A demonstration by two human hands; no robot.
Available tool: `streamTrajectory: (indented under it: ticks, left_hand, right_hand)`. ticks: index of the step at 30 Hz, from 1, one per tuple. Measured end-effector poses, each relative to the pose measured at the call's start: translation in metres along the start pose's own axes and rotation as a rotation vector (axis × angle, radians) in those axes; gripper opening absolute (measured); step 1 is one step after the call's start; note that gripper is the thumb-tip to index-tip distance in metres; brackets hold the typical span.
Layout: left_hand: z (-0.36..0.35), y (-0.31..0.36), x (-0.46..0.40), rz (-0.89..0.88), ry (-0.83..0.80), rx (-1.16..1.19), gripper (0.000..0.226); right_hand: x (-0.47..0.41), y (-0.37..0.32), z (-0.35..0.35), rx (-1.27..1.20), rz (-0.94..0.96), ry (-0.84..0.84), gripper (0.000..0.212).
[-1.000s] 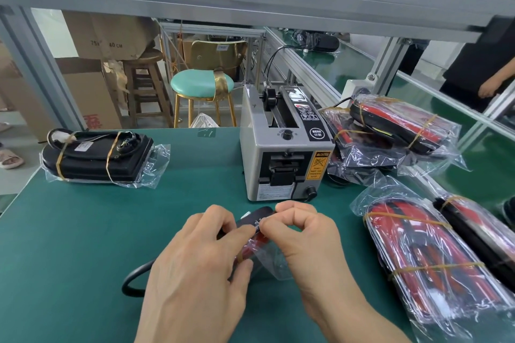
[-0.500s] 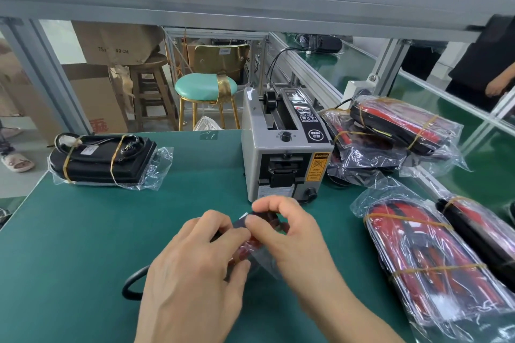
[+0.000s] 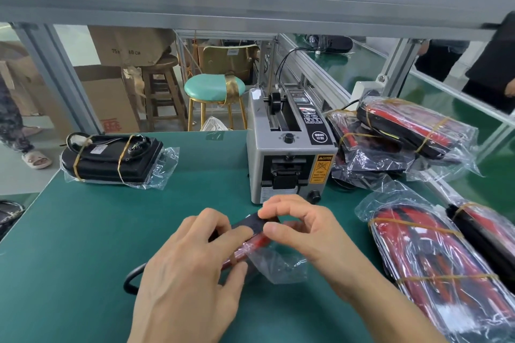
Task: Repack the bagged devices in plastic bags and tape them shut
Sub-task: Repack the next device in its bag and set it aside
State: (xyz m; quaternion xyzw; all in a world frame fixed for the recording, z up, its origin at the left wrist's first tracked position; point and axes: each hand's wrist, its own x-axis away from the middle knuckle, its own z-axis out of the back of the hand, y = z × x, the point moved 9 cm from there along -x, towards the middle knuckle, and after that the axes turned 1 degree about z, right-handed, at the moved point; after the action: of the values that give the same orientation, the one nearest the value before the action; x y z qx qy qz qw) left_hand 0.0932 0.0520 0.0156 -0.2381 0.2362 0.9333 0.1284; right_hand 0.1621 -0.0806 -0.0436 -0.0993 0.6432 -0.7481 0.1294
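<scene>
A small bagged device [image 3: 252, 242], black and red inside a clear plastic bag [image 3: 274, 263], is being held low over the green mat [image 3: 83, 231], just in front of the tape dispenser [image 3: 288, 153]. A strip of tape [image 3: 255, 224] is being pinched against the device's top end between the thumb and forefinger of the right hand [image 3: 309, 234], whose other fingers are being kept curled above it. The device is being gripped from the left by the left hand [image 3: 192, 270], with the thumb pressed on the bag's underside and the forefinger laid along the top. The loose open end of the bag is being left crumpled under the right palm. A black cable loop [image 3: 133, 281] is being shown on the mat at the left hand's outer edge; whether it is joined to the device cannot be told.

At the mat's far left a black bagged unit [image 3: 111, 160], bound with two yellow rubber bands, is lying flat. To the right of the dispenser, bagged bundles of red and black leads [image 3: 401, 133] are being kept stacked, and nearer, at the right edge, a larger banded bundle [image 3: 429, 253] is lying. Beyond the mat a teal stool [image 3: 213, 88] is standing on the floor.
</scene>
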Motion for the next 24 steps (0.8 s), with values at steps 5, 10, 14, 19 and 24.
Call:
streamTrajectory:
  ticks: [5,10,14,19,24]
  left_hand:
    - [-0.001,0.000,-0.003,-0.005,-0.022,-0.033,0.035]
    - [0.001,-0.006,-0.002,0.011,0.007,0.002,0.032]
    - [0.000,-0.010,-0.003,0.007,-0.023,-0.009,0.035]
    - [-0.003,-0.010,-0.002,-0.006,-0.057,-0.020,0.037]
    - [-0.006,-0.009,-0.004,-0.015,-0.067,-0.016,0.035]
  right_hand:
    - [-0.008,-0.004,0.000,0.149,0.013,-0.007,0.020]
    - [-0.016,-0.001,-0.002,0.041,-0.038,-0.036,0.009]
    - [-0.019,0.000,0.000,0.070,-0.039,-0.019,0.010]
    - [-0.018,-0.002,-0.003,0.072,-0.055,-0.086,0.004]
    - [-0.018,-0.004,-0.007,0.225,-0.040,-0.022,0.007]
